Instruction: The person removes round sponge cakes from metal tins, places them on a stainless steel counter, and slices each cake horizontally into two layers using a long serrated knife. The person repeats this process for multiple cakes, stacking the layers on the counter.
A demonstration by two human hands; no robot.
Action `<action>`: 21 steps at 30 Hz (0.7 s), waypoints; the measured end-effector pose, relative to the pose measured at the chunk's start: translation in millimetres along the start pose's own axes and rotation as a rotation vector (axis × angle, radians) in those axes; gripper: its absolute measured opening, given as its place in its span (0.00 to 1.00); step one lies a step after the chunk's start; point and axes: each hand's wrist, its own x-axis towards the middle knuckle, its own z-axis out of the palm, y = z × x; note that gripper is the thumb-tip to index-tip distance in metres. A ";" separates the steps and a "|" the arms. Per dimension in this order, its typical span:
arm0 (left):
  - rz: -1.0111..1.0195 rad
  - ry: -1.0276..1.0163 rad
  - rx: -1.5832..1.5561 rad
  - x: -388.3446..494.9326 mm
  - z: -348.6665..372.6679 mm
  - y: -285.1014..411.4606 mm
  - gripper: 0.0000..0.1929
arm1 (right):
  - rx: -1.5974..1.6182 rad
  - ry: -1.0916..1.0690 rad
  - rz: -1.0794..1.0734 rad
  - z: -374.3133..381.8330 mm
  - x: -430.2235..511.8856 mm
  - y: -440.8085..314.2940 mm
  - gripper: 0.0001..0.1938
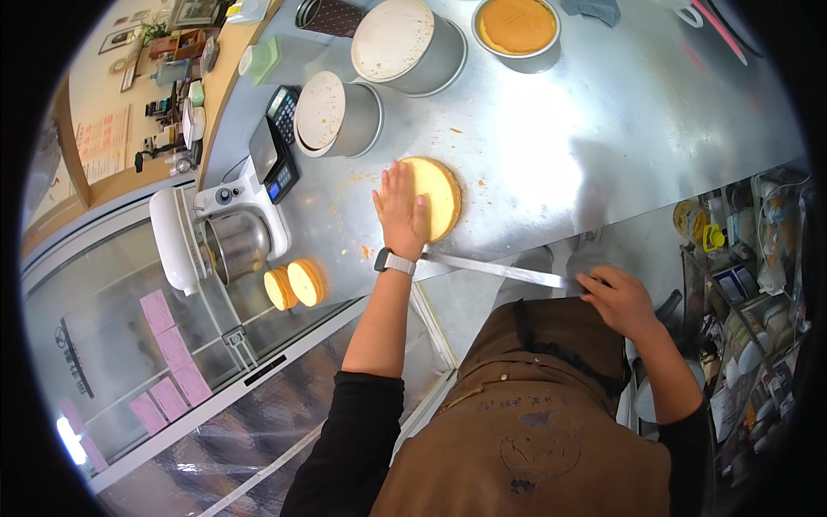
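Observation:
A round yellow sponge cake [440, 199] lies on the metal worktop, its pale cut face up. My left hand [402, 213] rests flat on its left part, fingers fairly straight, with a watch on the wrist. In my right hand [617, 300] is the handle of a long-bladed knife [497, 268], held over the worktop's front edge; its far end reaches close to my left wrist, below the cake. Two small stacks of round sponge layers, one [306, 283] beside the other [280, 288], sit at the worktop's left front.
Two metal cake tins [371, 119] [446, 58] stand upturned behind the cake. A tin holding a baked sponge [517, 26] is farther back. At left are a white stand mixer [174, 239], a digital scale [274, 165] and a calculator [284, 113]. Crumbs dot the metal worktop [504, 129].

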 end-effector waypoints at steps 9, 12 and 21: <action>-0.579 0.125 -0.618 -12.1 -19.0 -31.6 0.27 | 0.218 0.187 0.193 -39.2 -11.5 -16.1 0.20; -0.644 -0.010 -0.608 0.7 -30.5 -29.2 0.29 | 0.245 0.282 0.199 -38.5 3.2 -30.0 0.20; -0.639 -0.137 -1.589 -27.3 -56.4 -74.9 0.27 | 0.224 0.288 0.164 -23.0 39.3 -59.3 0.19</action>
